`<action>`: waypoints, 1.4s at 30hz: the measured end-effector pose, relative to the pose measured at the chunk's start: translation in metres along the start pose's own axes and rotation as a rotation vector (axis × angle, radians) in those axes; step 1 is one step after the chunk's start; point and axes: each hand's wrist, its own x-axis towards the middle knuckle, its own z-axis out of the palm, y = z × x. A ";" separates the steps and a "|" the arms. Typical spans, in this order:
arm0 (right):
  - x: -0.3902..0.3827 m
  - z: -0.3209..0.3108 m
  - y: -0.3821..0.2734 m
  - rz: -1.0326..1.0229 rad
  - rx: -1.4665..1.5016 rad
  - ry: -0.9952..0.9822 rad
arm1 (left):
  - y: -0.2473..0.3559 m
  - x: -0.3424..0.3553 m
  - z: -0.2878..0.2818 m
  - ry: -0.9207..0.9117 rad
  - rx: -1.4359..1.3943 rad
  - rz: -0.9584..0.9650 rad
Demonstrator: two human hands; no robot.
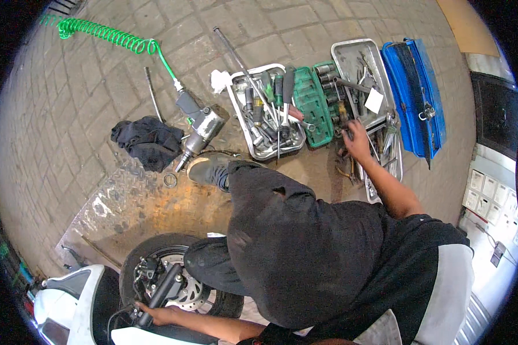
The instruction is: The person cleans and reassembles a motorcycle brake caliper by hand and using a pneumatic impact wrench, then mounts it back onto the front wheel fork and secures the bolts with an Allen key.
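My right hand (354,136) reaches into the open green socket case (313,103) at the dark sockets (335,106), fingers bent and apart, nothing visibly held. Beside it are a metal tray of tools (265,138) on the left and a tray with pliers, wrenches and a white card (351,52) on the right. Lower left, my left hand (158,312) grips the black fork leg (167,282) of a white motorbike (63,299), next to the front tyre (138,247) and brake disc.
An impact wrench (198,129) with a green coiled hose (109,37), a dark cloth (144,141) and a metal ring (170,179) lie ahead on paving and a rusty plate (126,207). My shoe (207,172) is near them. A blue toolbox (411,98) stands at right.
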 end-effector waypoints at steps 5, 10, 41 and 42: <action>-0.061 0.000 -0.021 -0.360 0.057 -0.588 | 0.013 -0.008 -0.001 -0.048 -0.057 0.116; -0.095 -0.014 -0.023 -0.118 0.176 -1.168 | 0.030 -0.029 0.003 -0.070 0.138 0.124; -0.005 -0.099 0.175 0.252 -0.138 -0.012 | -0.024 0.044 0.018 -0.099 0.058 0.106; -0.005 -0.101 0.184 0.177 -0.188 0.000 | -0.027 0.048 0.019 -0.085 0.124 -0.018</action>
